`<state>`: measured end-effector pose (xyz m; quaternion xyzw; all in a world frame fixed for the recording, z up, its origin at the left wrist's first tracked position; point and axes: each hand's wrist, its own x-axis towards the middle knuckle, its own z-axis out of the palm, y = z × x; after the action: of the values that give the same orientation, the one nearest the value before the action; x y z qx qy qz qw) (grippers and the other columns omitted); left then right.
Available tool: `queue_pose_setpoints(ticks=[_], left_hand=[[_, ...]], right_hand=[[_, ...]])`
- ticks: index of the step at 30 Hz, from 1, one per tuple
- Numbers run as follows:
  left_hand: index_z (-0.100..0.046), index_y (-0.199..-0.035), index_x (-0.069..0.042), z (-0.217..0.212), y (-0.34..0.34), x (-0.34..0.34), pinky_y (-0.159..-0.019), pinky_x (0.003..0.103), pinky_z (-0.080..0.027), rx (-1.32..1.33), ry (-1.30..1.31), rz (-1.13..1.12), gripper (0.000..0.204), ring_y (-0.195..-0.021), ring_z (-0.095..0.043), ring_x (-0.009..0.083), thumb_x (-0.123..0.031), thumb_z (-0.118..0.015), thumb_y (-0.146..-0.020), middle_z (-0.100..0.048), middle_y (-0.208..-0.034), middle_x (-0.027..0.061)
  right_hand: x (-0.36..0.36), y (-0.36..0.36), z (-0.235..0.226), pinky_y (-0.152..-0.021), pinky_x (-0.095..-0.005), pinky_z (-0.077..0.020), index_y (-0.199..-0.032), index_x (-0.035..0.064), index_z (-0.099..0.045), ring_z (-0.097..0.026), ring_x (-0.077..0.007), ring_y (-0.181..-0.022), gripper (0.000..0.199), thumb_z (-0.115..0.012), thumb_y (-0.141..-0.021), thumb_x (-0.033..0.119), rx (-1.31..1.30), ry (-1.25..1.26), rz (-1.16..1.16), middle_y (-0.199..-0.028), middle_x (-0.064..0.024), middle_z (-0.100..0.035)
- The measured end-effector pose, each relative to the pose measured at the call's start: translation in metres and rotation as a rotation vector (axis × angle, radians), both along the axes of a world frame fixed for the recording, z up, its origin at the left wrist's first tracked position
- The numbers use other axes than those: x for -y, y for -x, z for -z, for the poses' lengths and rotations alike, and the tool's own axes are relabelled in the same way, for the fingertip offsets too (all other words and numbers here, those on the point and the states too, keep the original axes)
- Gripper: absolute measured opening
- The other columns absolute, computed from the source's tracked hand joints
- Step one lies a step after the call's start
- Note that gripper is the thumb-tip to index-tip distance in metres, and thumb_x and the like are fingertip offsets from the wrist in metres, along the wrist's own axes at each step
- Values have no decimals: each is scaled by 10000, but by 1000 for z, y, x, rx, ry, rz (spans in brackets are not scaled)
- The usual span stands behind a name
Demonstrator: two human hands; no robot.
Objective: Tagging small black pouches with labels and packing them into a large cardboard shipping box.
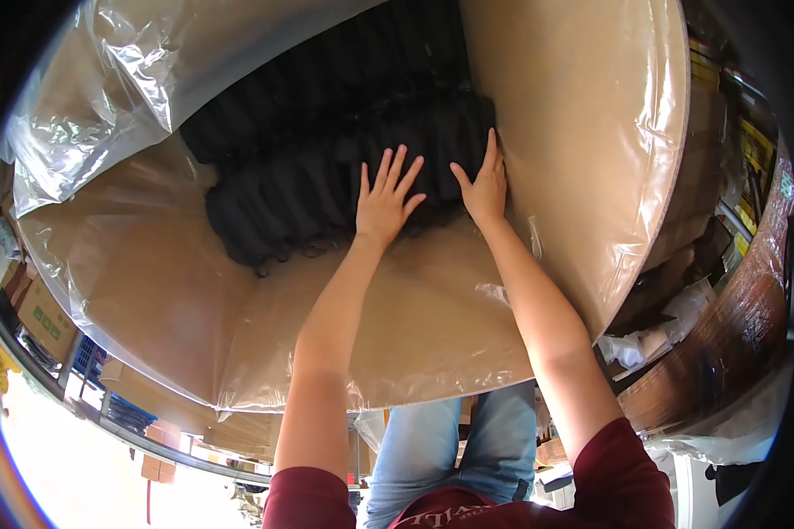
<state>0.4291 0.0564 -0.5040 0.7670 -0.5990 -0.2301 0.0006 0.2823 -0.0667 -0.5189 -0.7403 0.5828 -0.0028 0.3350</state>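
Note:
Rows of black, wavy bundles that look like hair (282,198) lie packed side by side inside a large cardboard box (397,326) lined with clear plastic. My left hand (385,201) rests palm down on the near row, fingers spread, with nothing held. At the right end of that row is my right hand (486,187), its thumb apart from the straight fingers. It lies against the end of the bundles, close to the box's right wall. Curly loose ends show along the near edge of the row. Another row sits behind it.
Loose clear plastic sheeting (137,66) folds over the box's far left side. To the right stands a brown bundle wrapped in clear film (741,353). Cartons (48,322) sit at the left beyond a metal rail (194,458). My legs in jeans (423,441) are just below the box's near edge.

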Motion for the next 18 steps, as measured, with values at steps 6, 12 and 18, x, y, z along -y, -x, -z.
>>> queue_pose_setpoints(ticks=[6, 12, 18], left_hand=[[-193, -1474, -229, -5, 11, 13, -1092, 551, -170, -31, 18, -136, 665, -1411, -138, 251, -472, -457, -914, -124, -1539, 64], [-150, -1473, -108, 4, -4, -9, -1107, 550, -105, -66, 1, -429, 735, -1414, -106, 283, -459, -470, -913, -106, -1533, 130], [-138, -1477, -145, -12, 0, 2, -1111, 549, -78, -183, -6, -480, 744, -1413, -79, 314, -400, -525, -895, -69, -1533, 150]], right_hand=[[5, 6, -15, -1027, -451, -337, -1463, 108, -127, -362, -387, -1271, 917, -703, -778, 311, -53, -129, -8, -1402, -228, -336], [-9, 0, -42, -1059, -446, -305, -1467, 104, -110, -347, -399, -1272, 938, -702, -748, 226, -207, -120, -57, -1395, -241, -319], [-10, -2, -90, -1038, -443, -333, -1463, 135, -161, -357, -427, -1263, 892, -673, -732, 146, -118, -107, -63, -1404, -273, -303]])
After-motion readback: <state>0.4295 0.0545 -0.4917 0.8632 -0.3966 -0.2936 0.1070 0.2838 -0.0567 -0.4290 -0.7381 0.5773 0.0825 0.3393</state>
